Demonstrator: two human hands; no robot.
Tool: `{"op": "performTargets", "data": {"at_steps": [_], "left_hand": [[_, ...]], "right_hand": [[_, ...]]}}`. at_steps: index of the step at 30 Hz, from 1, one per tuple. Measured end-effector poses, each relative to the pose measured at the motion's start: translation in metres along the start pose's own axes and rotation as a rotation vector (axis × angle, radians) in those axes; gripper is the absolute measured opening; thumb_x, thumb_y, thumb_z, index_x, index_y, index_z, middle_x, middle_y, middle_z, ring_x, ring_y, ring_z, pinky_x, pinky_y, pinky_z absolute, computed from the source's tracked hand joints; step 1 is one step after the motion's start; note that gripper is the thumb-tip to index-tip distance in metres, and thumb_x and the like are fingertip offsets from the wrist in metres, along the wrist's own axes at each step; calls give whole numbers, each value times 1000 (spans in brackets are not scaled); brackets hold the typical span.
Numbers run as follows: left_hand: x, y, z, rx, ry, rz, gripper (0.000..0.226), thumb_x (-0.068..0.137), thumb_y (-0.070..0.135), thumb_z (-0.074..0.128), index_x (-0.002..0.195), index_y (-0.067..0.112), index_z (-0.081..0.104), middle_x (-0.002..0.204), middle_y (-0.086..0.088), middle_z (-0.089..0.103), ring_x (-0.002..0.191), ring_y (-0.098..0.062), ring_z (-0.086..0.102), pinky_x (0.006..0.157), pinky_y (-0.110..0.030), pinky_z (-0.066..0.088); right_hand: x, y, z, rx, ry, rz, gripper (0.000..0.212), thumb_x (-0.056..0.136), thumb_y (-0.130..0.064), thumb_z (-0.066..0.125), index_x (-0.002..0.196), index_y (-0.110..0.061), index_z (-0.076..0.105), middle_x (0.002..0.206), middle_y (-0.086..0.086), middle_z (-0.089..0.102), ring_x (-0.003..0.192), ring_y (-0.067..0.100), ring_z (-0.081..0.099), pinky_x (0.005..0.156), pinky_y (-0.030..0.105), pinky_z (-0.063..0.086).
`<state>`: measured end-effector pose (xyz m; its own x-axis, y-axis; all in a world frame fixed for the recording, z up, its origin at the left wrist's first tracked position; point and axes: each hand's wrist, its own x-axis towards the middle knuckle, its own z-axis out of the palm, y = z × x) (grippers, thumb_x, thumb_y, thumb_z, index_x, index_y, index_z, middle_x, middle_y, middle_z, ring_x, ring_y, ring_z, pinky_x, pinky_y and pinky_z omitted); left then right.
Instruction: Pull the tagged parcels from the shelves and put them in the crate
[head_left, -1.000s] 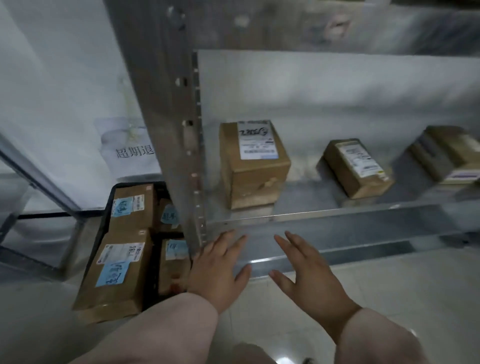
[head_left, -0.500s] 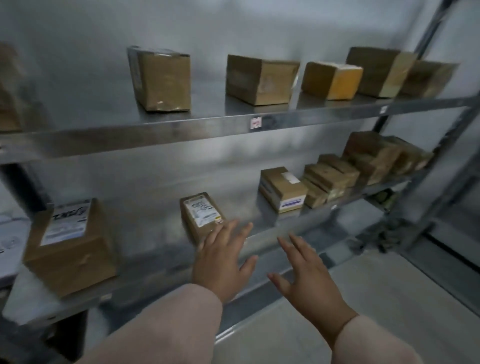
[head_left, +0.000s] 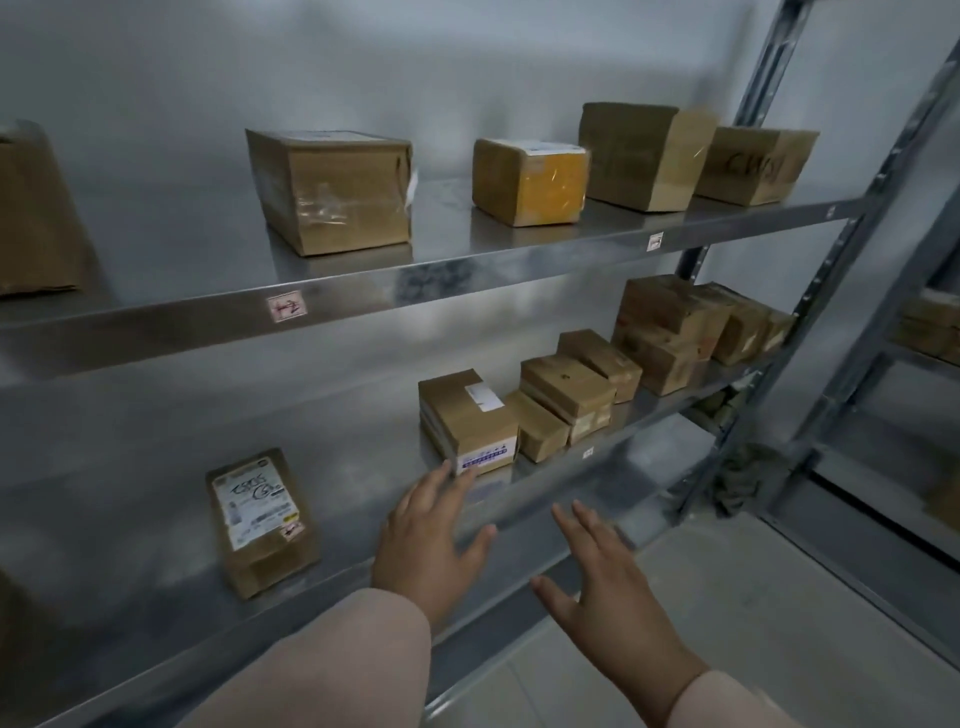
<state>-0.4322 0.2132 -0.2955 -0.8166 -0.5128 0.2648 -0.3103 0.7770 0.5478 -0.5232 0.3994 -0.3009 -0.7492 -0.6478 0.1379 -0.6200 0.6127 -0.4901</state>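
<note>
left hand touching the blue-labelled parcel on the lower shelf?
Cannot tell. In the head view the left hand has blurred fingertips overlapping the lower front corner of the blue-labelled parcel; one view can't separate contact from a gap.

Both hands (head_left: 511, 561) spread, empty, before lower shelf (head_left: 519, 525); parcels (head_left: 467, 421) on both shelves.
</note>
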Motion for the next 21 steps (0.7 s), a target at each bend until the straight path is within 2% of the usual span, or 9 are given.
{"op": "performTargets", "data": {"at_steps": [5,9,11,13,16,19,21], "left_hand": [[61,-20,29,-69,-35,-109,64,88,50,57,146,41,32,157,9,24,142,-15,21,113,-31,23],[106,-32,53,-151,-73,-202,64,88,46,60,146,37,34,156,7,26,142,-16,25,113,-30,26],[127,-37,62,-158,-94,-222,65,88,45,61,147,35,34,156,6,27,141,-16,28,114,-32,30],[147,-42,69,-152,-78,-253,65,89,45,60,147,35,33,156,8,25,141,-16,28,111,-26,28],[167,-45,78,-150,-59,-262,66,91,43,58,149,35,28,158,12,21,141,-13,27,103,-20,23],[171,-52,83,-67,-116,-236,67,93,47,53,151,34,23,159,12,19,144,-13,20,110,-24,21],[169,-60,82,4,-115,-211,66,93,46,51,151,30,26,158,9,24,144,-13,21,113,-25,18]], "right_hand": [[81,15,4,30,-43,4,77,87,-54,56,151,-34,18,159,-8,15,145,11,13,115,25,14],[149,17,3,75,-72,-37,71,87,-49,59,148,-36,25,152,-9,31,137,9,24,103,15,17],[179,20,5,116,-88,-15,71,88,-48,60,148,-34,26,152,-5,32,139,13,25,109,22,20],[204,24,9,146,-95,26,71,88,-47,60,149,-29,28,153,-2,32,141,16,26,115,31,23],[228,27,21,173,-136,39,69,89,-43,60,148,-28,29,151,-3,34,139,15,30,113,31,25],[244,31,34,208,-178,64,63,90,-43,58,146,-32,32,147,-7,38,135,15,35,112,37,31],[256,35,40,237,-195,69,55,91,-44,55,142,-33,37,141,-7,45,130,16,42,108,37,36]]}}
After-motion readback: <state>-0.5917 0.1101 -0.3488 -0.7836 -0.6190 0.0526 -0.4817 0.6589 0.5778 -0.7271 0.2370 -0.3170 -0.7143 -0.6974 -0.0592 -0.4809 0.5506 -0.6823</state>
